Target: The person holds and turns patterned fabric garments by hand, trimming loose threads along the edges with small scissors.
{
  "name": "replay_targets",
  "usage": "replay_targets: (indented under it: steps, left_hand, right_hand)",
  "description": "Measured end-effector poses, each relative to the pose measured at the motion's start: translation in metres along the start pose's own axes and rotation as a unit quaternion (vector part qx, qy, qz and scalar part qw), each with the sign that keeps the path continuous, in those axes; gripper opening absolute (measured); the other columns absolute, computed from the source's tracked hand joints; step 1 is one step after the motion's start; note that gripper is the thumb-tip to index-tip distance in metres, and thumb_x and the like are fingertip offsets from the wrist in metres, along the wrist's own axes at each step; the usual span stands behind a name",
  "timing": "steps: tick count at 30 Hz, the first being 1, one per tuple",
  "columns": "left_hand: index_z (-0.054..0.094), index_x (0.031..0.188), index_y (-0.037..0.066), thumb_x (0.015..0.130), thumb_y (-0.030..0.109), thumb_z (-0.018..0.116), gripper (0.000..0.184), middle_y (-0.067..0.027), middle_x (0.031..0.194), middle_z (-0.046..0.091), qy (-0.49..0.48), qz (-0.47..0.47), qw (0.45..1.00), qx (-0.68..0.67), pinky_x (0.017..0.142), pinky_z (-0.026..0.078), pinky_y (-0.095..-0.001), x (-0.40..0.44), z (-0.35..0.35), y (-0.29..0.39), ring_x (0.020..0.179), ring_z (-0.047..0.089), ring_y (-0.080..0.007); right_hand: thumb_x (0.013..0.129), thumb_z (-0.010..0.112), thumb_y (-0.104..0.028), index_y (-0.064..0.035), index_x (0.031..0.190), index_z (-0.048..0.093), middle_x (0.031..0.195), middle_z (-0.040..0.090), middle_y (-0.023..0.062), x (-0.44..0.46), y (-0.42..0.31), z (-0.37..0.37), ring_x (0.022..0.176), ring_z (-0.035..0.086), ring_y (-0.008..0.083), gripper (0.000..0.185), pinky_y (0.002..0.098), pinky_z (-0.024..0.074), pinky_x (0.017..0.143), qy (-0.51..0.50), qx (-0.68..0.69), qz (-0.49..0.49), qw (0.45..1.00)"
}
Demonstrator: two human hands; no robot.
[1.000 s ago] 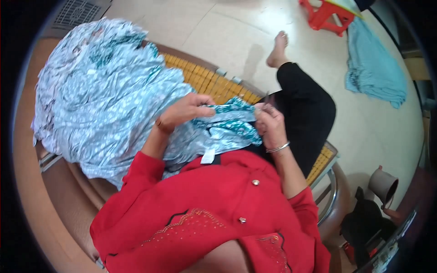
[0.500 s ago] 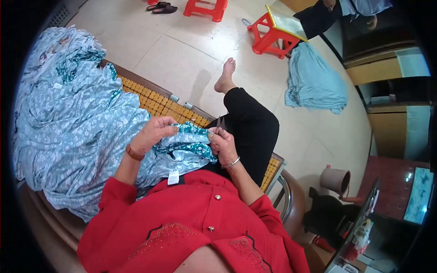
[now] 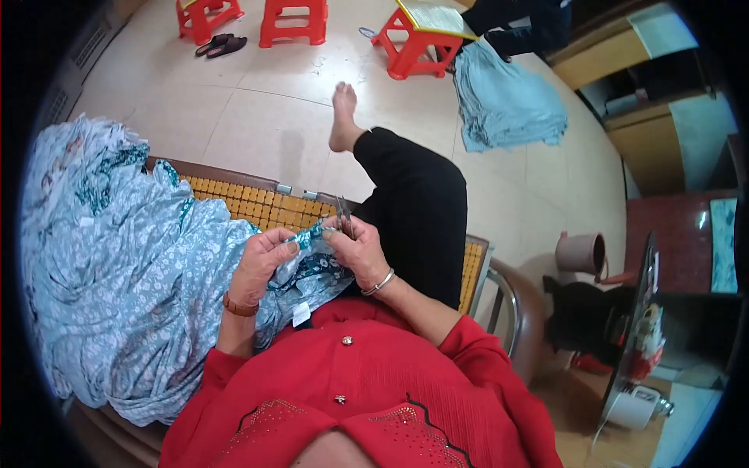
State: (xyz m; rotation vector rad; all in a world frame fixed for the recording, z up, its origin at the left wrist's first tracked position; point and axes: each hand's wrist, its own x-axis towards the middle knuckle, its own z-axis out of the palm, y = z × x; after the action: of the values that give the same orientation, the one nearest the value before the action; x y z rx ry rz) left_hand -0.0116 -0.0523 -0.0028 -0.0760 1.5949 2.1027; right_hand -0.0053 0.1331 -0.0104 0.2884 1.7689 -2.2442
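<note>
A light blue floral garment [image 3: 312,269] with dark green patterned edging lies across my lap. My left hand [image 3: 265,261] is closed, pinching the green edge between thumb and fingers. Close on its right, my right hand [image 3: 356,249] pinches the same edge. Small thread snips [image 3: 343,212] are also held in that right hand, their pointed blades sticking up past the fingers. A white label [image 3: 301,313] shows on the cloth near my waist. To the left, a large heap of the same floral fabric [image 3: 133,273] spreads over the seat.
The seat has a tan bead mat [image 3: 265,207]. Red stools [image 3: 292,27] and dark slippers [image 3: 221,45] stand on the tiled floor. Folded pale blue cloth [image 3: 507,101] lies beside a yellow-topped stool [image 3: 413,47], near another person's dark-clothed legs [image 3: 530,27]. A bucket [image 3: 580,253] is at right.
My view has shifted, so the floor things appear further left and higher. Both hands have moved along the cloth, and a shorter stretch of green edge now lies between them.
</note>
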Motion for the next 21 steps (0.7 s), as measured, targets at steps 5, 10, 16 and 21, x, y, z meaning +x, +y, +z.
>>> replay_targets:
  steps: [5, 10, 16, 21]
  left_hand:
    - [0.06, 0.088, 0.0, 0.079, 0.004, 0.058, 0.01, 0.0021, 0.072, 0.056, 0.02, -0.002, 1.0, 0.011, 0.052, 0.033, -0.012, 0.003, 0.014, 0.008, 0.058, 0.044, -0.0027]
    - [0.061, 0.09, 0.001, 0.079, 0.005, 0.058, 0.012, 0.0011, 0.073, 0.057, -0.051, -0.011, 0.994, 0.098, 0.053, 0.035, -0.0122, 0.009, 0.027, 0.005, 0.06, 0.045, -0.003]
    - [0.061, 0.09, 0.0, 0.078, 0.004, 0.057, 0.013, 0.0008, 0.075, 0.058, -0.026, -0.093, 0.986, 0.133, 0.06, 0.037, -0.0133, 0.025, 0.057, 0.034, 0.064, 0.047, -0.005]
    - [0.06, 0.087, 0.0, 0.077, 0.004, 0.057, 0.011, 0.0008, 0.074, 0.057, -0.077, -0.112, 0.941, 0.309, 0.059, 0.037, -0.0154, 0.036, 0.058, 0.033, 0.064, 0.046, -0.0069]
  right_hand:
    - [0.077, 0.061, -0.012, -0.0044, 0.093, 0.058, 0.068, 0.051, -0.003, -0.011, -0.014, 0.004, 0.055, 0.039, 0.0035, 0.018, 0.0143, 0.0312, 0.048, -0.05, 0.002, -0.079, 0.996]
    - [0.075, 0.065, -0.011, -0.0039, 0.092, 0.057, 0.072, 0.054, -0.0014, -0.006, 0.003, -0.02, 0.06, 0.045, 0.0058, 0.021, 0.0166, 0.0385, 0.056, -0.187, -0.09, -0.05, 0.977]
    - [0.072, 0.067, -0.007, -0.004, 0.088, 0.057, 0.07, 0.056, -0.0007, -0.003, -0.002, -0.056, 0.055, 0.046, 0.005, 0.019, 0.016, 0.0359, 0.046, -0.093, 0.039, 0.036, 0.994]
    - [0.073, 0.067, -0.008, -0.005, 0.085, 0.056, 0.069, 0.056, -0.0004, -0.007, -0.005, -0.09, 0.049, 0.044, 0.0042, 0.017, 0.0144, 0.0301, 0.039, -0.054, 0.176, 0.11, 0.977]
